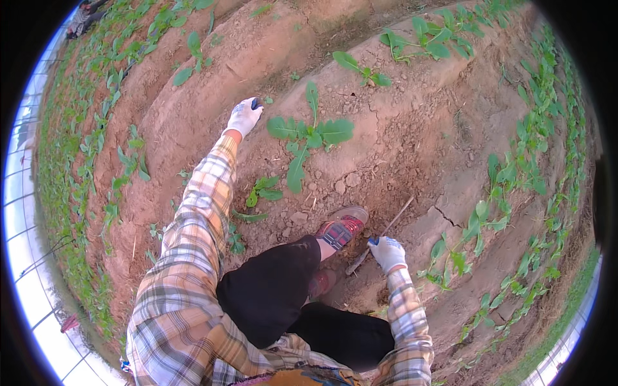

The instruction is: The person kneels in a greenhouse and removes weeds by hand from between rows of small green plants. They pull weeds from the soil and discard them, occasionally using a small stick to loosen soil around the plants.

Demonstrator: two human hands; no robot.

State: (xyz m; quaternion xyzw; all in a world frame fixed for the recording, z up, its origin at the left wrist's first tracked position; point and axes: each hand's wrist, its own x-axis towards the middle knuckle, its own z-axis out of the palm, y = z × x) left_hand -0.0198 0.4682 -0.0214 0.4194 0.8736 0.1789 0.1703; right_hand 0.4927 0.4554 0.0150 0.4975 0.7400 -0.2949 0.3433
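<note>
My left hand (245, 117), in a white glove with blue at the fingers, reaches out over the soil with its fingers curled. Beside its fingertips grows a tiny green seedling (268, 100); whether anything is pinched in the fingers is hidden. To the right of that hand spreads a large leafy plant (314, 137) with lobed leaves. My right hand (387, 253), gloved alike, grips a thin stick-like tool (400, 212) low over the ground, near my shoe (344, 227). The tool slants, and its wider lower end (356, 265) points back toward my feet.
Smaller leafy plants (264, 189) grow close to my left forearm. More plants (429, 41) stand farther along the raised soil bed (309, 82). Crop rows (512, 169) run down the right, with others (91, 149) on the left. Clods (352, 180) lie before my shoe.
</note>
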